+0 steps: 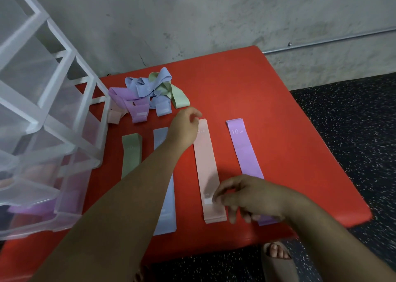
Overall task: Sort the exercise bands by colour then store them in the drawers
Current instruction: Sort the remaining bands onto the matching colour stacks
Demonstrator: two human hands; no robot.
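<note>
Nearest the camera, two bare forearms are seen reaching over the red table (pixel 278 110). The right hand (pixel 246 198) is held over the near end of the pink stack (pixel 205 170), its fingers bent and blurred; whether that end is pinched cannot be told. The left hand (pixel 186 127) is curled at the far end of the same stack, and its grip is likewise hidden behind the knuckles. The stack is laid flat between a blue band (pixel 166 217), partly covered by the left forearm, and a purple band (pixel 244 151). A green band (pixel 131 155) lies furthest left. An unsorted pile (pixel 147 93) of purple, blue, green and pink sits at the far side, beside the clear drawers (pixel 42 131).

Sorting is judged to be about half done. The pink layers could be skewed if one end is let go before the other, since such strips are likely to spring back. The blue band could be dragged askew when the left forearm is drawn away. The purple band's near end, under the right wrist, could be swept off the table edge.
</note>
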